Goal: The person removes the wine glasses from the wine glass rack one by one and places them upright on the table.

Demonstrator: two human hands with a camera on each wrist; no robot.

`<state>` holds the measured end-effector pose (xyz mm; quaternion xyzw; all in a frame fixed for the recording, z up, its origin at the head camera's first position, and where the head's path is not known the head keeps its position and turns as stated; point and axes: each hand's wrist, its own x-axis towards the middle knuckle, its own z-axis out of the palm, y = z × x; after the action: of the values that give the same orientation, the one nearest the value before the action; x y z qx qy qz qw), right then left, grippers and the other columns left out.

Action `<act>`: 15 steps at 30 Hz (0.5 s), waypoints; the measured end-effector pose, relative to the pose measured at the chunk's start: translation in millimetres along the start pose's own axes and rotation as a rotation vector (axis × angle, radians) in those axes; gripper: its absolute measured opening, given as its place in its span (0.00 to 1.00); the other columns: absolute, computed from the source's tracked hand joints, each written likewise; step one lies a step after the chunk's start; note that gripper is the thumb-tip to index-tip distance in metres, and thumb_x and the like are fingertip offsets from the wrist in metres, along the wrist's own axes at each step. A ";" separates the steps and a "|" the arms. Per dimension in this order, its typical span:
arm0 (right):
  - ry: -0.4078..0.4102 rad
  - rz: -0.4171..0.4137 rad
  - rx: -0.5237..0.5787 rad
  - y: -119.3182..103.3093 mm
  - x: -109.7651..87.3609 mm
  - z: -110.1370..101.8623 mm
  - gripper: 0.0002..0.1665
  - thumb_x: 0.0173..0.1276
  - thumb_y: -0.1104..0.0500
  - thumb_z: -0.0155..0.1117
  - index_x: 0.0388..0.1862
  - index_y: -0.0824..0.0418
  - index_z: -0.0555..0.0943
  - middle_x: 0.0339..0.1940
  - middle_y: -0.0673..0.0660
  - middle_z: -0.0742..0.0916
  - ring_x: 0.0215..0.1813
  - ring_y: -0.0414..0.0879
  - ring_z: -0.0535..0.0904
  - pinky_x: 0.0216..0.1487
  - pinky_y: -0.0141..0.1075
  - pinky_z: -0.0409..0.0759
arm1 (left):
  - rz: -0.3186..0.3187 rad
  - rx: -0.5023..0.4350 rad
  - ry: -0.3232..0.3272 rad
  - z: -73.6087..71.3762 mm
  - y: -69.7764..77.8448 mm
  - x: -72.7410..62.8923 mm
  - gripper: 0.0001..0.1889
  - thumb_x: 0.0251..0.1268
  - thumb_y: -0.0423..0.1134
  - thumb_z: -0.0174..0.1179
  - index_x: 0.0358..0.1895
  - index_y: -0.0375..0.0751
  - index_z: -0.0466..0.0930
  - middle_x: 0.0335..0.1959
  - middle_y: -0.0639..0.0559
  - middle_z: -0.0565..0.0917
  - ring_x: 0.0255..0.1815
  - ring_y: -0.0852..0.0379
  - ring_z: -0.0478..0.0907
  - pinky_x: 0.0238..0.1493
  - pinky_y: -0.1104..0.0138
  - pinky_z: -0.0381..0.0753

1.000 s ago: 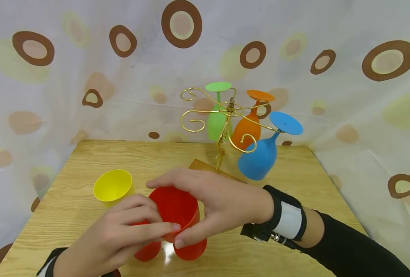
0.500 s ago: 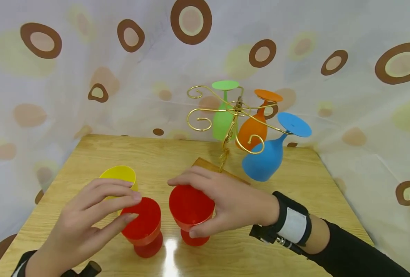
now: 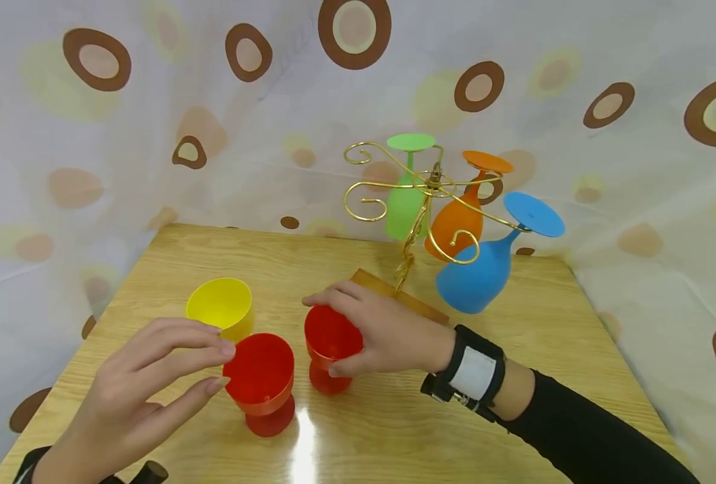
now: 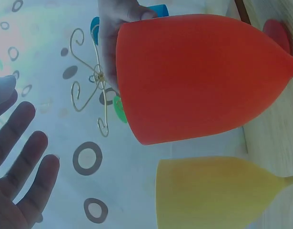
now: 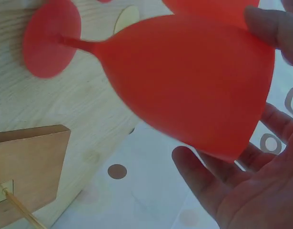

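Two red plastic wine glasses stand upright on the table. My right hand holds the right-hand red glass around the top of its bowl; the right wrist view shows the thumb on one side of the rim and fingers on the other. Beside the other red glass is my left hand, fingers loosely bent and holding nothing, its fingertips overlapping the rim in the head view. Behind that glass stands a yellow wine glass, upright.
At the back right, a gold wire glass rack on a wooden base bears a green glass, an orange glass and a blue glass, all upside down. A patterned cloth hangs behind the table.
My left hand has come away from the red glass in my right hand and moved left to the other one. The two red glasses now stand farther apart. The head view has shifted.
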<state>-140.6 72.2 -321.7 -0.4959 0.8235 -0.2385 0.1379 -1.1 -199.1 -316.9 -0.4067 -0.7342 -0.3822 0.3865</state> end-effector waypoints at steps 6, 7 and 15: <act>0.034 0.038 -0.104 7.0 33.2 -1.5 0.48 0.55 0.46 0.79 0.73 0.48 0.67 0.66 0.48 0.75 0.61 0.43 0.73 0.54 0.31 0.80 | -0.028 0.008 -0.008 -0.7 5.7 2.3 0.15 0.70 0.43 0.63 0.43 0.30 0.86 0.41 0.43 0.85 0.49 0.55 0.78 0.61 0.76 0.73; 0.039 0.038 -0.112 7.9 38.9 -1.3 0.48 0.55 0.46 0.79 0.73 0.48 0.67 0.66 0.49 0.75 0.61 0.44 0.73 0.54 0.31 0.80 | -0.028 0.002 -0.008 -0.5 5.8 2.3 0.15 0.70 0.42 0.63 0.43 0.30 0.86 0.41 0.43 0.85 0.49 0.54 0.78 0.61 0.76 0.73; 0.047 0.048 -0.092 14.9 65.9 2.5 0.48 0.57 0.46 0.78 0.74 0.50 0.66 0.69 0.50 0.73 0.63 0.44 0.72 0.58 0.35 0.81 | 0.007 -0.023 -0.011 0.6 5.2 1.7 0.14 0.69 0.40 0.64 0.43 0.29 0.86 0.42 0.42 0.85 0.49 0.53 0.78 0.62 0.75 0.73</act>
<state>-181.6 19.3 -331.1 -0.4761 0.8482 -0.2087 0.1013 2.7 -196.2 -314.4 -0.4160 -0.7302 -0.3872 0.3792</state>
